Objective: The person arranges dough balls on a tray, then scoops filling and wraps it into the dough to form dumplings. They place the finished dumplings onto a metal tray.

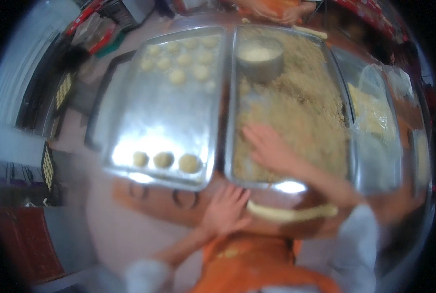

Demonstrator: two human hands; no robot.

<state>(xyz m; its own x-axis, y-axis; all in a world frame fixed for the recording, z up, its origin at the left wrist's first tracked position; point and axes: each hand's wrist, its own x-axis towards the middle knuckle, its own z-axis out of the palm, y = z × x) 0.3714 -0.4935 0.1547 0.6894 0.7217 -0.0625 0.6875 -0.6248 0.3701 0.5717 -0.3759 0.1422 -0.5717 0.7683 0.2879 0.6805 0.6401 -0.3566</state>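
My right hand (pixel 267 148) lies with its fingers down in a layer of tan crumbs (pixel 306 121) that covers a large metal tray (pixel 229 146). My left hand (pixel 227 208) rests with spread fingers on the wooden table edge, just below the gap between two trays. In the left metal tray (pixel 159 113) are rows of pale round dough pieces (pixel 177 77) at the far end and three more (pixel 163 159) near the close edge. A metal pot (pixel 261 60) with pale contents stands in the crumbs. A long dough strip (pixel 291 213) lies near the table's front edge. The picture is blurred.
Right of the crumb tray, another tray holds yellow pieces under clear plastic (pixel 375 110). Two dark rings (pixel 185 198) lie at the front table edge. Across the table are another person's hands (pixel 286 14) and a dough strip (pixel 310 32). Filled dark trays (pixel 63 91) stand at the left.
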